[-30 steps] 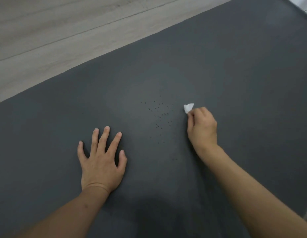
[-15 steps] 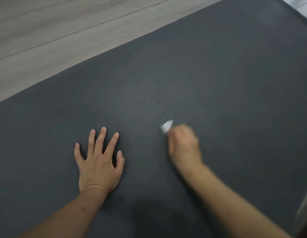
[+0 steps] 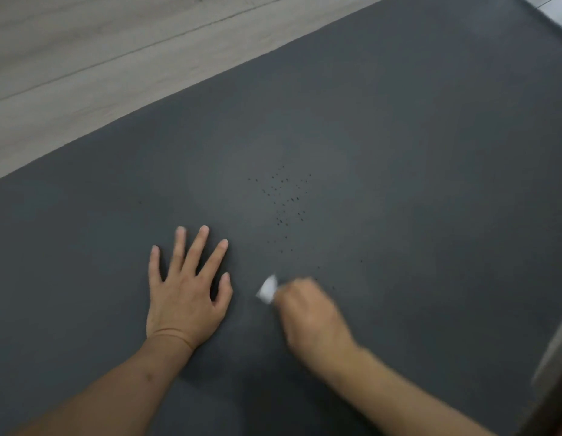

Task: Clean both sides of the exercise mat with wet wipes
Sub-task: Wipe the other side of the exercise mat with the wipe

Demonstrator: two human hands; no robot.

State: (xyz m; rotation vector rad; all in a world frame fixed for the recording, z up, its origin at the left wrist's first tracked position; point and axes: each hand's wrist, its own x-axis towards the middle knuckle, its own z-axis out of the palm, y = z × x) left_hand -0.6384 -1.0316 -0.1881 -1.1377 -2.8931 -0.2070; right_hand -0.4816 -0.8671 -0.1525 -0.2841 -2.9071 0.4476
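A dark grey exercise mat lies flat on the floor and fills most of the head view. Small dark specks dot its middle. My left hand presses flat on the mat with fingers spread. My right hand, blurred by motion, holds a small white wet wipe against the mat, just right of my left thumb and below the specks. Only a corner of the wipe shows past my fingers.
Light wood-look floor runs along the mat's far edge at the upper left. A pale strip of floor shows at the top right corner, and a brownish edge borders the mat at the lower right.
My right hand has swept the wipe down and to the left across the specks, from right of them to near my left thumb. My left hand has stayed flat.
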